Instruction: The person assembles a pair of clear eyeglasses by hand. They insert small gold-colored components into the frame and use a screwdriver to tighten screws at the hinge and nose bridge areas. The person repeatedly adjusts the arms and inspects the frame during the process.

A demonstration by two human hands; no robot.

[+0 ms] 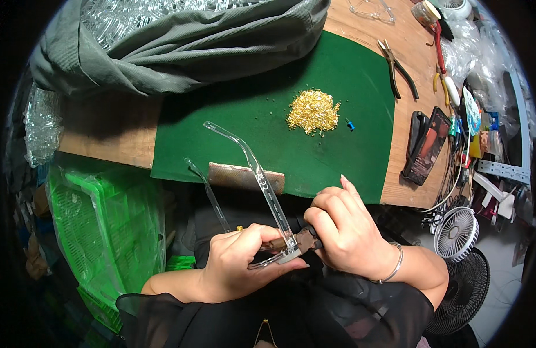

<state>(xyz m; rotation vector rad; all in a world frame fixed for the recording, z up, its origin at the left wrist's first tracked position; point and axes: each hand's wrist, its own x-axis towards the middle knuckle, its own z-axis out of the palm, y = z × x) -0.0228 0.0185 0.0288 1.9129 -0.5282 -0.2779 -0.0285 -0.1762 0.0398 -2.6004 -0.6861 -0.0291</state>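
A pair of clear plastic eyeglasses (262,177) is in my left hand (233,258), which pinches the front part close to my body. Both see-through temples point up and away, over the table edge. My right hand (349,229) is closed round the dark handles of pliers. Their brownish jaws (305,240) are at the corner where the nearer temple joins the front; my fingers hide most of the handles. A small gold-coloured bit (239,228) shows by the other temple's base. Beyond, a heap of tiny gold metal parts (313,111) lies on the green mat (221,116).
A blue push pin (351,124) lies beside the heap. A metal-faced block (221,176) sits at the table's front edge. Right are spare pliers (395,69), a phone (430,145) and a white fan (456,232). Grey cloth (221,52) surrounds clear frames; a green crate (105,220) stands left.
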